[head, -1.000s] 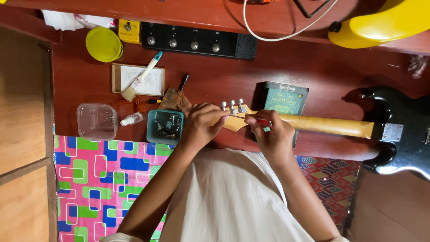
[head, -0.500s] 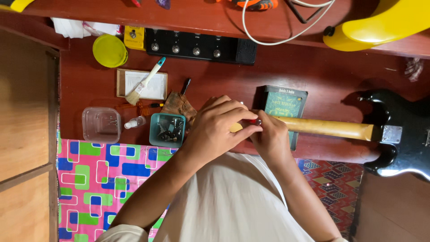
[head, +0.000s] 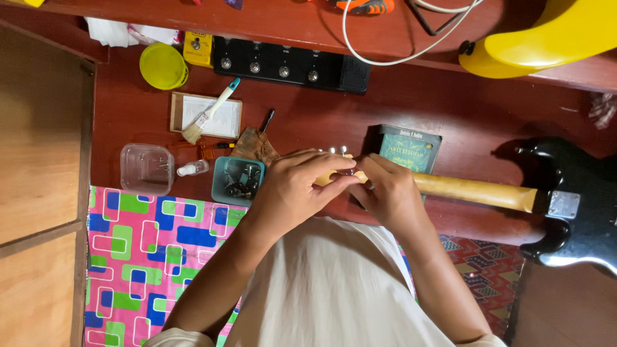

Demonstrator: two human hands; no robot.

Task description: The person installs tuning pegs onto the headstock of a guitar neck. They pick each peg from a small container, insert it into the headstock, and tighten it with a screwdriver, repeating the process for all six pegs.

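The person's left hand (head: 292, 189) and right hand (head: 389, 189) meet over the headstock of an electric guitar (head: 578, 212) that lies across the red-brown desk (head: 321, 115), near its front edge. The left hand's grip is closed on the headstock end, with thumb and fingers wrapped round it so that only a few silver tuning pegs (head: 339, 151) show above the knuckles. The right hand's fingers are pinched together just where the pale wooden neck (head: 475, 191) begins; what they pinch is hidden. The neck runs toward the desk's right edge, where the black body sits.

Just left of the left hand stands a small teal tray (head: 236, 180) of metal parts, with a brown cloth (head: 256, 145) behind it. Further left are a small clear bottle (head: 192, 169) and a clear plastic box (head: 146, 169). A paintbrush (head: 211, 119) rests across a white card (head: 207, 115). Toward the back edge are a yellow lid (head: 163, 66) and a black pedal unit with knobs (head: 289, 65). A green book (head: 409, 148) lies under the neck.
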